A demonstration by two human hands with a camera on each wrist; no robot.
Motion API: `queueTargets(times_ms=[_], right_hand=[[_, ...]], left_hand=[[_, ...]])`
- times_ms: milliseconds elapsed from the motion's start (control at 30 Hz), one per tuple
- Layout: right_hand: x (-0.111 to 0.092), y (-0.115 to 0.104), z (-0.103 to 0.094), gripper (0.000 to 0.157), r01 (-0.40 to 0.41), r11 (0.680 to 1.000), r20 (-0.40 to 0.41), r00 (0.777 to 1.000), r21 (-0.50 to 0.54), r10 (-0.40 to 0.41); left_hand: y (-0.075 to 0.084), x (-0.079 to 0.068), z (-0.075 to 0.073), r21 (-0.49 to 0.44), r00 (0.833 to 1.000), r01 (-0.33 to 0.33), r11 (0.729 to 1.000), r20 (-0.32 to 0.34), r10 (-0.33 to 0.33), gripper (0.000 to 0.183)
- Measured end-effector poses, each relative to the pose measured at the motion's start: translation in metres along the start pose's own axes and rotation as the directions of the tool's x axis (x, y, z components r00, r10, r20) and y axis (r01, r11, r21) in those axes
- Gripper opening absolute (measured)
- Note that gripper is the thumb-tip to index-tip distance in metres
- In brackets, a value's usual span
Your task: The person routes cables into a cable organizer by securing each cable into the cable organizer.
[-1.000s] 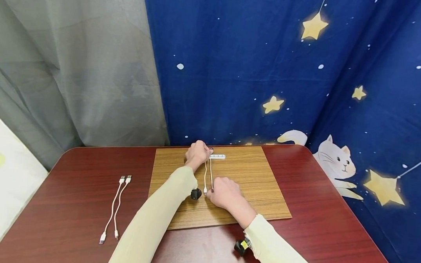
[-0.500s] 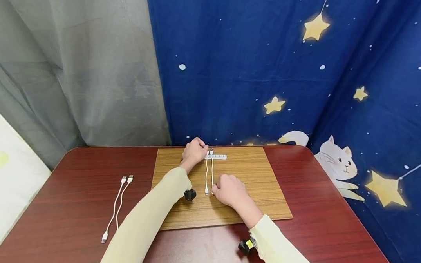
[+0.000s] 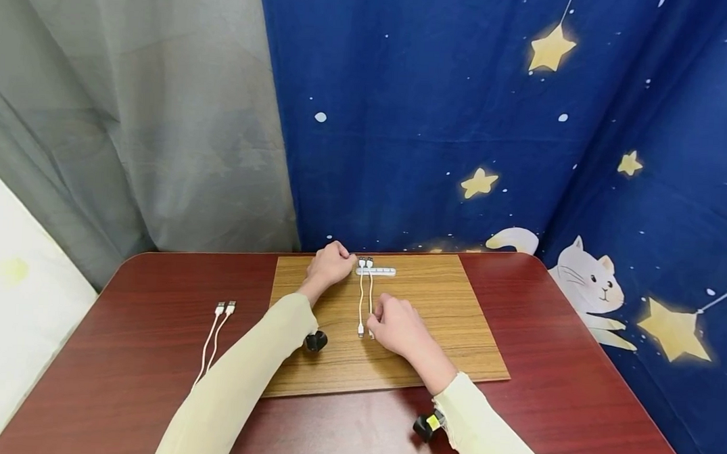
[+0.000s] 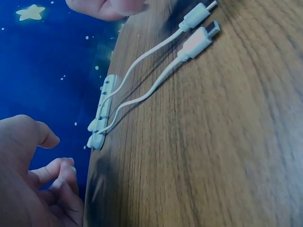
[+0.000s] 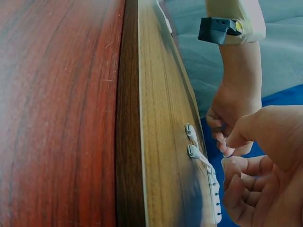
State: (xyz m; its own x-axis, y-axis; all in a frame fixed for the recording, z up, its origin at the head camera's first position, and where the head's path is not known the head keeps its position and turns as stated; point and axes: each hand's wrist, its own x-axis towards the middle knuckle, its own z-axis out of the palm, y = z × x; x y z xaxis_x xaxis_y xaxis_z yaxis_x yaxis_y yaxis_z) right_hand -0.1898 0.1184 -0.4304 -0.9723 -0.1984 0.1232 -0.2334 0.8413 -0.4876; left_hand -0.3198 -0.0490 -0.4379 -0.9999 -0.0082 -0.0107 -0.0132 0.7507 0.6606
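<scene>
Two short white USB cables (image 3: 361, 301) lie side by side on a wood-grain board (image 3: 432, 325), their upper ends set in the left part of a white slotted cable holder (image 4: 107, 90). My left hand (image 3: 330, 263) is just left of the holder; in the left wrist view its thumb and fingers are apart with nothing between them. Beside the cables' near connectors (image 4: 195, 43) is my right hand (image 3: 398, 325). Its fingers are loosely bent, and the right wrist view shows the connectors apart from them.
Two more white USB cables (image 3: 212, 335) lie on the red-brown table (image 3: 145, 332) to the left, partly hidden by the left sleeve (image 3: 241, 371). A blue star-patterned curtain (image 3: 417, 121) hangs behind the table's far edge.
My left hand has let go of the cable's upper end at the holder and drawn back left. My right hand has moved slightly right, off the near connectors, which now show more fully.
</scene>
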Motion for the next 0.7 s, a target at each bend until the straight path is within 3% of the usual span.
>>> queueTargets(times_ms=[367, 700], right_hand=[[0.002, -0.003, -0.003, 0.013, 0.021, 0.997, 0.012, 1.000, 0.079, -0.022], [0.005, -0.006, -0.003, 0.011, 0.025, 0.997, 0.021, 0.999, 0.075, -0.026]], left_hand=[[0.001, -0.013, -0.020, 0.034, 0.997, -0.077, 0.996, 0.035, 0.076, 0.019], [0.005, -0.020, -0.037, 0.094, 0.985, -0.152, 0.984, 0.097, 0.142, 0.017]])
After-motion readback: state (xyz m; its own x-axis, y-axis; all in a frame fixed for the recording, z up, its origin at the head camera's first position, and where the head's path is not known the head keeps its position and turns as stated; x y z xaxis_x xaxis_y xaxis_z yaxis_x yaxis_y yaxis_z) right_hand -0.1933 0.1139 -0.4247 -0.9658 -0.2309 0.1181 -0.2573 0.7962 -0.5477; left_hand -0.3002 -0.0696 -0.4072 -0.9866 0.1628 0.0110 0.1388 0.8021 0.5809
